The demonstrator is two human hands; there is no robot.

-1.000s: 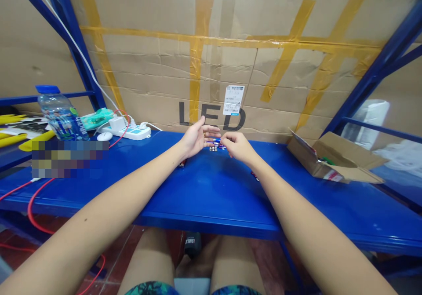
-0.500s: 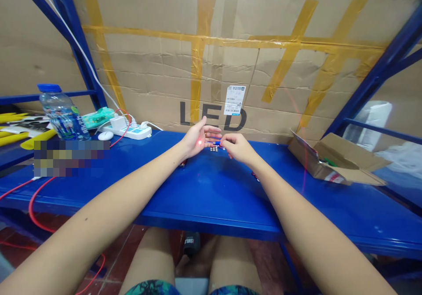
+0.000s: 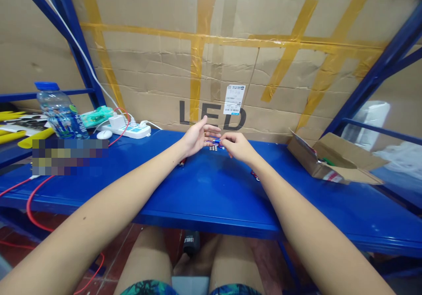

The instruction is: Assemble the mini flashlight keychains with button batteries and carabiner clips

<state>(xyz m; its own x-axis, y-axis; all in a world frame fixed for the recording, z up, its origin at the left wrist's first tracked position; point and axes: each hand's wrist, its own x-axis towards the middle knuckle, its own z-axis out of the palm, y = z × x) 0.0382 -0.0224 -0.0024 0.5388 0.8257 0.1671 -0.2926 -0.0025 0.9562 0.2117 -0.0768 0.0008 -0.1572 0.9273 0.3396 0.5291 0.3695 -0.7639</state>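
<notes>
My right hand point(image 3: 240, 146) pinches a small blue laser pointer point(image 3: 216, 141) between thumb and fingertips, its front end towards my other palm. My left hand point(image 3: 197, 137) is open, palm turned to the right, fingers stretched out close to the pointer; whether they touch it I cannot tell. Just below the hands, several small shiny metal ends point(image 3: 215, 147) lie in a cluster on the blue table point(image 3: 211, 194). Beside my left wrist are dark red pieces point(image 3: 182, 162), partly covered by the arm. Small red pieces with rings point(image 3: 255, 176) show next to my right forearm.
An open cardboard box point(image 3: 332, 165) with something green inside stands on the right. On the left are a water bottle point(image 3: 61, 114), a white power strip point(image 3: 140, 131) with plugs, and a red cable point(image 3: 31, 202). A large taped carton point(image 3: 148, 75) closes off the back.
The bright red spot of light on my left palm has gone out. Both hands keep nearly the same place, with the blue laser pointer still pinched in the right.
</notes>
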